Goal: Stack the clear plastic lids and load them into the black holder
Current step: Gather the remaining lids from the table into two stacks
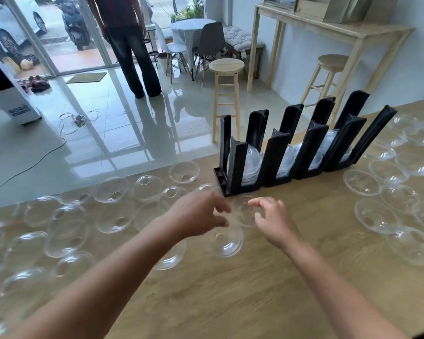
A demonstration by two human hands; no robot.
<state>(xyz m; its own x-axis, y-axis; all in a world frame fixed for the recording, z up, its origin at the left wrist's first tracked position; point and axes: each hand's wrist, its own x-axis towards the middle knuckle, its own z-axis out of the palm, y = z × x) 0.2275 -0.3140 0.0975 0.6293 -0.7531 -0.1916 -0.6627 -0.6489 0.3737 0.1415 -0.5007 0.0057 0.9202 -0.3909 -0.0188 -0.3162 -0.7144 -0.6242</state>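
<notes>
Holder (pixel 274 155), far side of table (pixel 255 289): four slots part-filled with stacked lids (pixel 251 162), many loose lids (pixel 66 231) left, left hand (pixel 196 214) and right hand (pixel 272 221) flanking one lid (pixel 242 212), fingers (pixel 222 207) half-curled, grip indeterminable.

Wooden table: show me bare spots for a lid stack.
The wooden table is bare between the black slotted holder, the right hand and the clear dome lids at right, and between the forearms. Its left side is crowded with lids.
</notes>
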